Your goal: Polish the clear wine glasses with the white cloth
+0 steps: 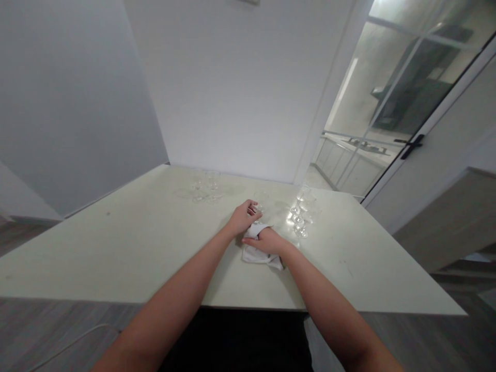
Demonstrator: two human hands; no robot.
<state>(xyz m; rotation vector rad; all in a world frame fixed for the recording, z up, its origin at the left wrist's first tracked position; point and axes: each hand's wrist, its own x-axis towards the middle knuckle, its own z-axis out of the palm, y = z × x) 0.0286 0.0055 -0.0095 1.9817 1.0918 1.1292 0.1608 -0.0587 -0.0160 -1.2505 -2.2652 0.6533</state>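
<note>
My left hand is closed around a clear stemmed wine glass, whose bowl points away from me over the table. A white cloth is in my right hand, bunched under the fingers and pressed close to the base end of the glass. Part of the cloth hangs toward the table's near side. The foot of the glass is hidden by the cloth and my fingers.
Several clear stemmed glasses stand grouped to the right on the pale table. A pair of similar glasses stands at the back left. A white wall rises behind the table; a glazed door is at the right.
</note>
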